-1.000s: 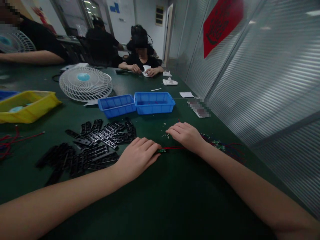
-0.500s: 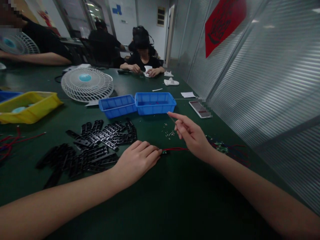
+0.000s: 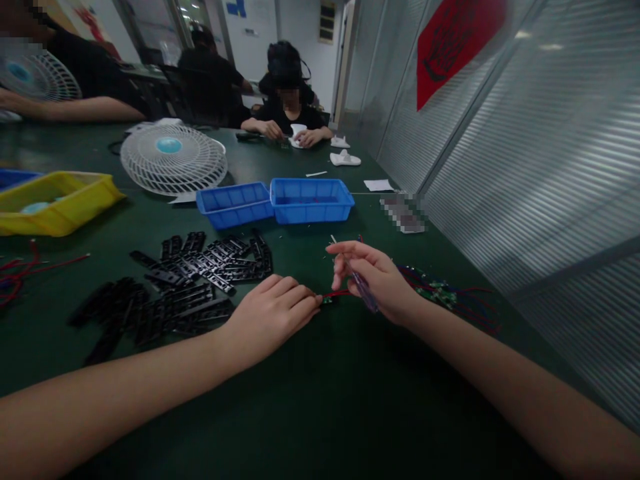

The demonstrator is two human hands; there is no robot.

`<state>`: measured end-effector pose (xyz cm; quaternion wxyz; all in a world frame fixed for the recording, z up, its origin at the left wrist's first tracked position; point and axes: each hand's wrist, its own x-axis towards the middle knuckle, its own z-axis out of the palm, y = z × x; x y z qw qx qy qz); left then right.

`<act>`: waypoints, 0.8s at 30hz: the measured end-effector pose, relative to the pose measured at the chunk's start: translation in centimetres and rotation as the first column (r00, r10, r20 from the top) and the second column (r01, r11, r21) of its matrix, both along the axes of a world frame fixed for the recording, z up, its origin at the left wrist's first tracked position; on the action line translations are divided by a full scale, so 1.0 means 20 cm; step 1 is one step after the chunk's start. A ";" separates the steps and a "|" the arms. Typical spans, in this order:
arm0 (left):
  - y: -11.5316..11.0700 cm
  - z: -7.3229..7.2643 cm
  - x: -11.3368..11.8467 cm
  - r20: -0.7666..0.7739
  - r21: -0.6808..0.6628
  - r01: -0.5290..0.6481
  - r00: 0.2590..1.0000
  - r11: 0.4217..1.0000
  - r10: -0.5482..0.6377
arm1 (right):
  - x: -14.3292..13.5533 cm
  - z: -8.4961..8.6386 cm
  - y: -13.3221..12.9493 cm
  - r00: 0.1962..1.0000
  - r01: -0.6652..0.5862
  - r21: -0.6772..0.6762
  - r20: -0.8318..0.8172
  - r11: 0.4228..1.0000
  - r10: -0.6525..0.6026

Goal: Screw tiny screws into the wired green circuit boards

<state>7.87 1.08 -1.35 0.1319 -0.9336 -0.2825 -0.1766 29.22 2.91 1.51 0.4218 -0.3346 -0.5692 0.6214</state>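
Note:
My left hand (image 3: 275, 312) rests low over the table, fingers closed on the end of a small green circuit board (image 3: 327, 300). Red wires (image 3: 341, 293) run from the board toward my right hand; most of the piece under my left fingers is hidden. In my right hand (image 3: 377, 277) is a slim screwdriver with a see-through purplish handle (image 3: 364, 292), its thin metal shaft pointing up and away. Tiny screws (image 3: 325, 259) lie just beyond, partly covered by the right hand. Left of my left hand spreads a pile of black plastic strips (image 3: 200, 267).
Two blue bins (image 3: 313, 212) stand beyond the hands, with a yellow bin (image 3: 65, 220) at the left. A white fan grille (image 3: 173, 160) lies behind them. More wired boards (image 3: 440, 295) sit right of my right hand. Across the table a person (image 3: 290, 120) handles a white part.
My right hand has tipped the screwdriver and drawn it slightly nearer, so its handle now shows below the palm. My left hand stays on the circuit board. The view has shifted slightly.

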 end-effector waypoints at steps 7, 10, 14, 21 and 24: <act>0.00 0.00 0.00 -0.005 0.045 0.007 1.000 0.999 -0.007 | 0.01 -0.04 0.01 0.999 0.024 0.078 0.042 0.997 -0.027; 0.00 0.00 0.00 -0.018 0.003 0.012 1.000 1.000 -0.012 | 0.01 -0.06 0.02 0.994 0.100 0.089 0.032 0.991 -0.103; 0.01 0.00 0.00 -0.042 -0.069 0.022 0.999 0.997 -0.025 | 0.00 -0.07 0.01 0.998 0.050 0.142 0.031 0.989 -0.055; -0.02 0.07 0.01 -0.088 -0.150 0.041 0.995 0.988 -0.055 | 0.01 -0.10 -0.02 0.999 0.002 0.161 0.052 0.987 -0.011; -0.09 0.14 0.00 -0.126 -0.230 0.023 0.991 0.973 -0.053 | 0.02 -0.11 -0.02 0.998 0.004 0.182 0.057 0.983 -0.014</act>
